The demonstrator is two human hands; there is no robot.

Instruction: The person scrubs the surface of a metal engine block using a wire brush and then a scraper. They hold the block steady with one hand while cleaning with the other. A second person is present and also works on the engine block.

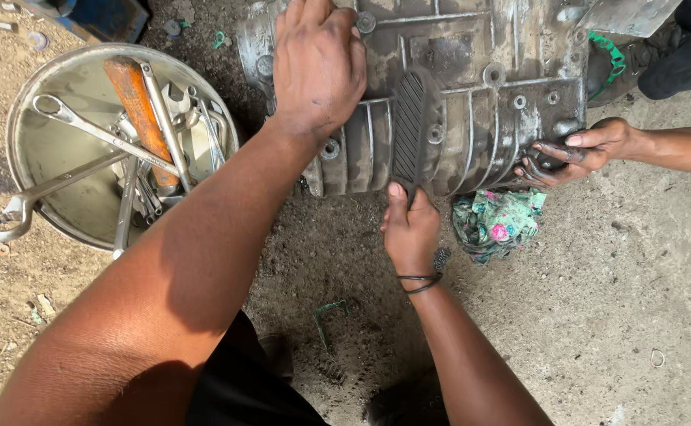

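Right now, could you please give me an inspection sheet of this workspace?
Surface: bare dirt ground, gritty and stained dark under the work.
Job's things: ribbed metal engine casing lying flat; dark ribbed oval rubber pad on top of it.
Clutter: round metal basin holding spanners and an orange-handled tool; floral rag by the casing edge; bent green wire piece on the ground.
Grippers: left hand pressed flat on the casing; right hand pinching the pad's lower end; another person's hand at the casing's right corner.
Cables: green cord at upper right.
Surroundings: blue object at the top left.
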